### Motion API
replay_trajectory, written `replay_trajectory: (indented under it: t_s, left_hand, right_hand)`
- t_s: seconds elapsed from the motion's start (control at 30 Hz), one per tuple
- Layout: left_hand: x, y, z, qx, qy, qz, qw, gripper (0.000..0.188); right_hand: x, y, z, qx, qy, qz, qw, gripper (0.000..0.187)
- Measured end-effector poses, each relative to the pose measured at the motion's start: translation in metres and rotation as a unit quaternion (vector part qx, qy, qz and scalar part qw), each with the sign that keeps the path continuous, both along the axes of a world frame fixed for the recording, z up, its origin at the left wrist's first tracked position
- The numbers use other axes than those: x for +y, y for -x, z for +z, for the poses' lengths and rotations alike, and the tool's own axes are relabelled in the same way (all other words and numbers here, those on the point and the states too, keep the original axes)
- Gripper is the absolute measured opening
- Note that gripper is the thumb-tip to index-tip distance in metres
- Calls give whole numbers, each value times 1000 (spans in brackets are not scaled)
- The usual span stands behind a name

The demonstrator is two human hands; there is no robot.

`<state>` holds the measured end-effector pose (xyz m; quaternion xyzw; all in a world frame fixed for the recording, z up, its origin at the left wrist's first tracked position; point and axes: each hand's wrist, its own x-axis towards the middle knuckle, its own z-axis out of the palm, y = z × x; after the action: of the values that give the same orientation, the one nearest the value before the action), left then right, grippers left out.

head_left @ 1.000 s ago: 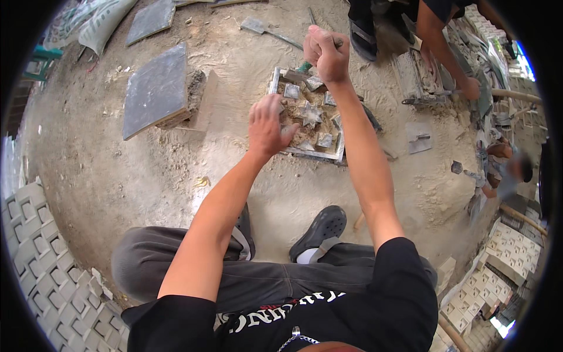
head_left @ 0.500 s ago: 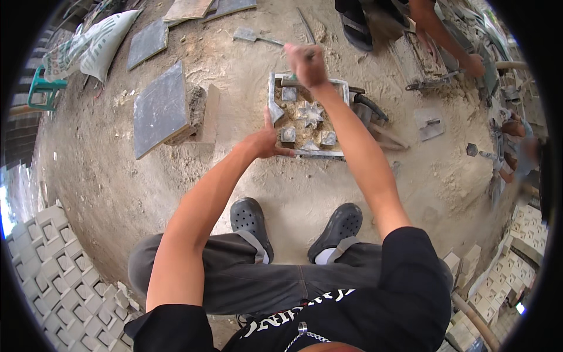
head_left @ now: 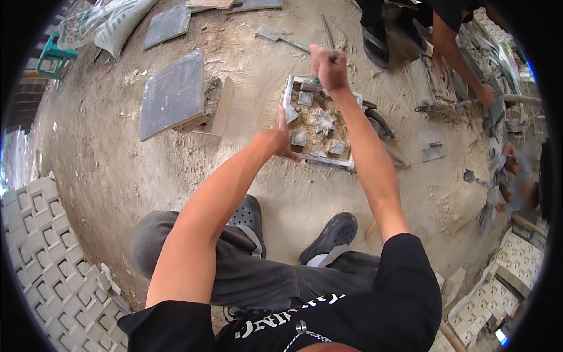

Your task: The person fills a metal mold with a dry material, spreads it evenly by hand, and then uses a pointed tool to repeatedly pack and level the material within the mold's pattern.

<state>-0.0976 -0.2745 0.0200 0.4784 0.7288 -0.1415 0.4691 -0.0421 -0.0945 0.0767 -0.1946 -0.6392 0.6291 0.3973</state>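
Note:
A square metal mould frame (head_left: 289,94) sits on the ground in front of me. Inside it, a star-shaped block (head_left: 324,121) and several small square and triangular blocks stand among sandy mix (head_left: 308,111). My left hand (head_left: 275,142) rests at the frame's near left corner, with thumb and forefinger spread along its edges. At the far side my right hand (head_left: 330,69) is closed around the handle of a hand tool (head_left: 315,81), green near its lower end. Below the fist, a grey bar-like part lies over the frame's far edge; I cannot make out the tool's exact kind.
Left of the mould, a grey slab (head_left: 172,94) leans on a block. Beyond it lie a flat scraper (head_left: 268,33) and a thin rod (head_left: 327,30). A trowel (head_left: 433,148) lies to the right. Another person's arm (head_left: 453,50) works at the far right. Patterned blocks (head_left: 44,246) stand lower left.
The whole view has shifted, so the mould appears farther right and slightly turned. My right hand has come down nearer the frame's far edge with the tool. My left hand stays at the corner.

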Motion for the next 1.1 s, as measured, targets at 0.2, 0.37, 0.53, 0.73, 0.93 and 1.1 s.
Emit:
replay_trajectory:
  t_s: [0.2, 0.37, 0.53, 0.73, 0.93, 1.1]
  left_hand:
    - [8, -12, 5, 5, 45, -19, 999, 160]
    - [2, -1, -14, 19, 35, -32, 999, 159]
    - [3, -14, -10, 2, -32, -32, 999, 159]
    - [1, -6, -13, -16, -43, -12, 999, 159]
    - [-9, 0, -22, -9, -41, -7, 999, 158]
    - [0, -12, -7, -13, -45, -24, 999, 158]
  right_hand:
    - [0, -5, -21, -20, -11, 3, 1000, 51]
    - [0, 3, 26, 19, -29, 3, 999, 53]
    - [17, -4, -23, 37, -83, 20, 996, 50]
    - [2, 2, 21, -51, -17, -156, 986, 50]
    - [-42, -13, 84, 76, 119, -285, 948, 51]
    - [-74, -1, 10, -16, 43, -405, 913, 48]
